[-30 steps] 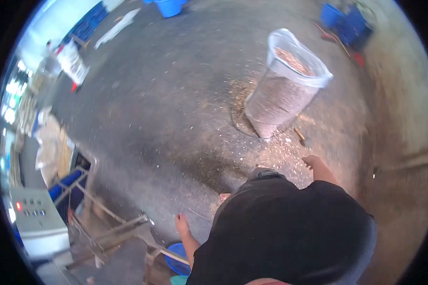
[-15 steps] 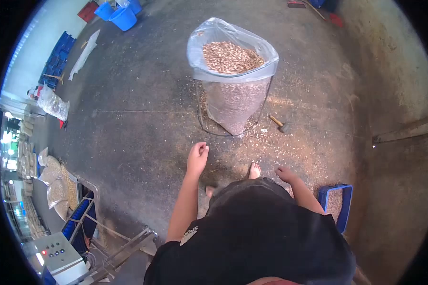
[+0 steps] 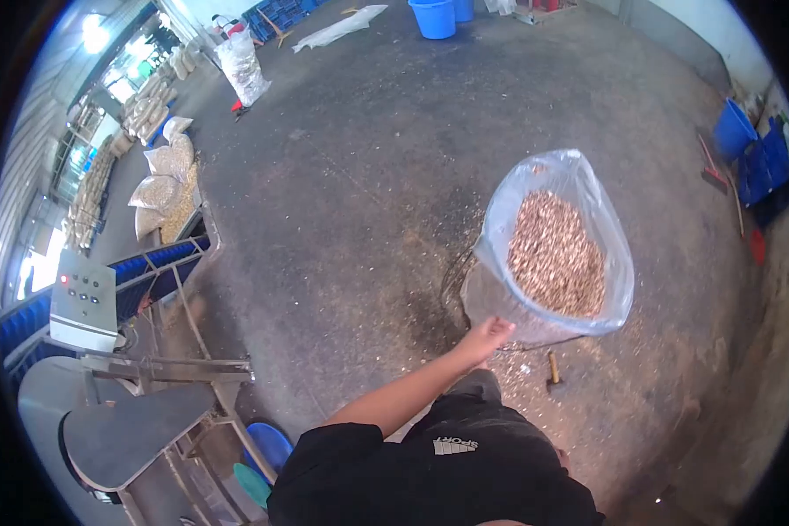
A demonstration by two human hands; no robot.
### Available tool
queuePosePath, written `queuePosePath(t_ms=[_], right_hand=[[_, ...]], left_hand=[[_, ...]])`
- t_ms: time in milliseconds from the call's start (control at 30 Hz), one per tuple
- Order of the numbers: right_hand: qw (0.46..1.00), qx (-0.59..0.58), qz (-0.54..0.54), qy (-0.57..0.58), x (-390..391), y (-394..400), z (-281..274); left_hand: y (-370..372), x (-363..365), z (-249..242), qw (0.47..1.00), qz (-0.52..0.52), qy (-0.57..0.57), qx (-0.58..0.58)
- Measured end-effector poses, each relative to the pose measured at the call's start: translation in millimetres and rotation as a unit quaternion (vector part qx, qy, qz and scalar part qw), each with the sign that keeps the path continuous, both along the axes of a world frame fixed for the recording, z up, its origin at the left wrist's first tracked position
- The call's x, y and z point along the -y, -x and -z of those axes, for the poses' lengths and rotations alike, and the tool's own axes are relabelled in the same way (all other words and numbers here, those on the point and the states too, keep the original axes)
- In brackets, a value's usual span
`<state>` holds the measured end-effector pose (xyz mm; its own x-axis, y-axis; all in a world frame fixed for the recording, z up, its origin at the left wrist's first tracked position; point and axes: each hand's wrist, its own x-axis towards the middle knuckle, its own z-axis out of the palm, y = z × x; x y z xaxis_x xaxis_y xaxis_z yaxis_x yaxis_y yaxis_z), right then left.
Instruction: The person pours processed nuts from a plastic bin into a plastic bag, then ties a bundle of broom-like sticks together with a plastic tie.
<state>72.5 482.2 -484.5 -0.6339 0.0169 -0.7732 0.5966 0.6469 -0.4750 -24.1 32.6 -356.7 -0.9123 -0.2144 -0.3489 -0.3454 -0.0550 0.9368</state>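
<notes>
My left hand (image 3: 489,337) is extended with its fingers curled together, and nothing shows in them. It overlaps the near left side of a tall clear plastic bag (image 3: 618,254); whether it touches the plastic is unclear. The bag stands wide open in a thin dark frame and holds many brown-and-white flakes (image 3: 554,254). A small patch of skin shows at the right edge of my dark clothing; I cannot tell whether it is my right hand or a foot.
A wooden-handled hammer (image 3: 554,373) lies just before the bag. At left are a metal-framed machine with a control box (image 3: 83,302) and filled sacks (image 3: 155,193). Blue buckets (image 3: 434,19) stand at the back; a broom (image 3: 714,178) and a blue bucket (image 3: 733,131) are at right.
The view has turned left, and the bag now appears closer and to the right. My left hand has reached out to the bag's side. My right hand is no longer clearly visible.
</notes>
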Motion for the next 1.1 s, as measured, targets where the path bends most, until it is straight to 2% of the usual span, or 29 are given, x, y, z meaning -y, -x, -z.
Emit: queuePosePath(t_ms=[67, 100, 167, 200, 267, 333, 400, 467, 533, 567, 600, 633, 667, 700, 733, 767, 800, 833, 867, 900, 933, 967, 1000, 1033, 1100], right_hand=[[1.000, 0.014, 0.005, -0.003, -15, 24, -13], [1.000, 0.020, 0.006, -0.002, -22, 40, -16], [1.000, 0.023, 0.002, 0.000, -38, 72, -17], [1.000, -0.004, -0.022, -0.002, -53, 88, -8], [0.998, -0.034, -0.048, -0.001, -65, 129, 2], [0.992, 0.024, 0.120, 0.036, -70, 174, 5], [0.992, 0.021, 0.107, 0.064, -80, 224, 12], [0.984, 0.015, 0.117, 0.130, -83, 290, 12], [0.984, -0.013, 0.065, 0.165, -68, 368, 6], [0.980, -0.053, 0.037, 0.189, -66, 412, 27], [0.977, -0.055, -0.037, 0.200, -44, 452, -4], [0.945, -0.193, -0.228, 0.135, -53, 511, 45], [0.945, -0.130, -0.234, 0.190, -16, 538, -23], [0.893, -0.314, -0.302, 0.110, 3, 569, -33], [0.913, -0.184, -0.306, 0.197, 20, 610, -49], [0.923, -0.186, -0.253, 0.222, 48, 633, -65], [0.883, -0.283, -0.320, 0.197, 79, 654, -97], [0.860, -0.279, -0.328, 0.275, 110, 676, -103], [0.833, -0.297, -0.377, 0.276, 141, 677, -152], [0.797, -0.342, -0.389, 0.312, 175, 676, -176], [0.749, -0.393, -0.427, 0.319, 207, 675, -200], [0.696, -0.446, -0.437, 0.355, 237, 666, -222], [0.657, -0.474, -0.468, 0.352, 265, 658, -239], [0.617, -0.501, -0.498, 0.348, 291, 650, -250], [0.518, -0.621, -0.518, 0.279, 337, 634, -251]], left_hand=[[35, -24, -46, 0.986, 0.011, -0.139, 0.089], [52, -34, -45, 0.986, 0.004, -0.142, 0.087], [75, -60, -41, 0.935, -0.130, -0.297, 0.142], [77, -70, -36, 0.935, -0.135, -0.297, 0.141], [83, -84, -25, 0.887, -0.288, -0.335, 0.137], [86, -82, -37, 0.866, -0.327, -0.336, 0.175], [86, -86, -17, 0.846, -0.380, -0.336, 0.166], [94, -94, -38, 0.833, -0.439, -0.303, 0.147], [95, -104, -9, 0.787, -0.526, -0.310, 0.089], [104, -105, -44, 0.778, -0.555, -0.284, 0.076], [108, -120, -53, 0.765, -0.597, -0.236, 0.058], [113, -134, -63, 0.750, -0.634, -0.184, 0.042], [118, -147, -49, 0.737, -0.669, -0.094, 0.016], [131, -167, -59, 0.736, -0.670, -0.096, 0.016], [140, -189, -74, 0.726, -0.685, -0.063, 0.012], [152, -202, -83, 0.713, -0.701, -0.031, -0.001], [159, -202, -69, 0.708, -0.705, -0.031, -0.007], [157, -201, -40, 0.685, -0.729, -0.009, -0.002], [156, -206, -23, 0.661, -0.751, 0.012, 0.005], [168, -203, -25, 0.620, -0.777, 0.087, 0.063], [176, -199, -29, 0.616, -0.781, 0.086, 0.059], [183, -195, -34, 0.601, -0.781, 0.130, 0.109], [186, -193, -36, 0.585, -0.775, 0.174, 0.162], [187, -192, -35, 0.584, -0.776, 0.174, 0.161], [187, -188, -30, 0.552, -0.765, 0.279, 0.178]])
